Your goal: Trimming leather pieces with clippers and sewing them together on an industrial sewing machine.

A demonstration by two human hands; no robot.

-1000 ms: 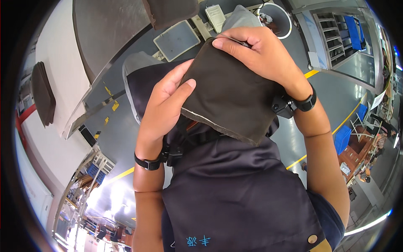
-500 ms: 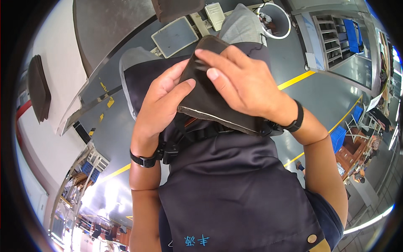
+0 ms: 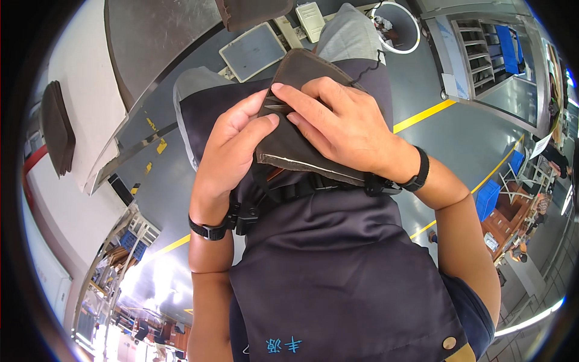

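A dark brown leather wallet lies tilted above my lap, with a pale raw strip along its near edge. Narrow slot openings show in it near the left side. My left hand grips that left side, thumb on top and the other fingers partly hidden behind. Across the upper face lies my right hand, its index fingertip at the left edge by the slots and its thumb against the leather. Whatever lies under the right palm is hidden.
Similar dark leather pieces rest on the pale surface at left, and another piece overhangs the dark bench. Beyond my lap are a grey tray and a white bin. A metal rack stands at far right.
My right hand has shifted slightly left and down, its index fingertip now at the wallet's left edge. The slot openings show more clearly. The left hand keeps its grip.
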